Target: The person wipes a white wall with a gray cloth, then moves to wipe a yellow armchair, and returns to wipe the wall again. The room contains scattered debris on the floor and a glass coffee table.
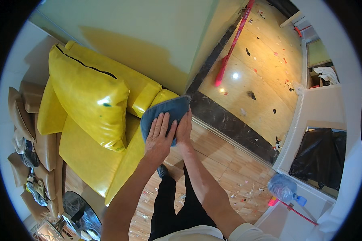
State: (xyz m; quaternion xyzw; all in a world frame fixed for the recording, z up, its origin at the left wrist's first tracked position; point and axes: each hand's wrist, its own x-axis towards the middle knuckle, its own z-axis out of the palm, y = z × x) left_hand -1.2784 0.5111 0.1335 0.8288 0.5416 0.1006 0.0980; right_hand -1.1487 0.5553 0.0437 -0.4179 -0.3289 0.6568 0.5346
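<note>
A folded blue-grey cloth (166, 113) lies between my hands, over the near arm of a yellow leather-like armchair (87, 150). My left hand (160, 135) rests flat on the cloth with its fingers spread. My right hand (184, 126) holds the cloth's right edge, its thumb side towards the left hand; part of its fingers is hidden. On the chair a yellow cushion (90, 96) with a black zip leans against the backrest, bearing a small dark green mark.
A pink-red pole (236, 39) leans at the doorway over a black stone threshold (223, 114). Scraps litter the tiled floor (268, 87) and the wood-look floor (229, 186). A large plastic bottle (282, 188) lies at right. Brown sofas (45, 144) and a round glass table (81, 211) stand at left.
</note>
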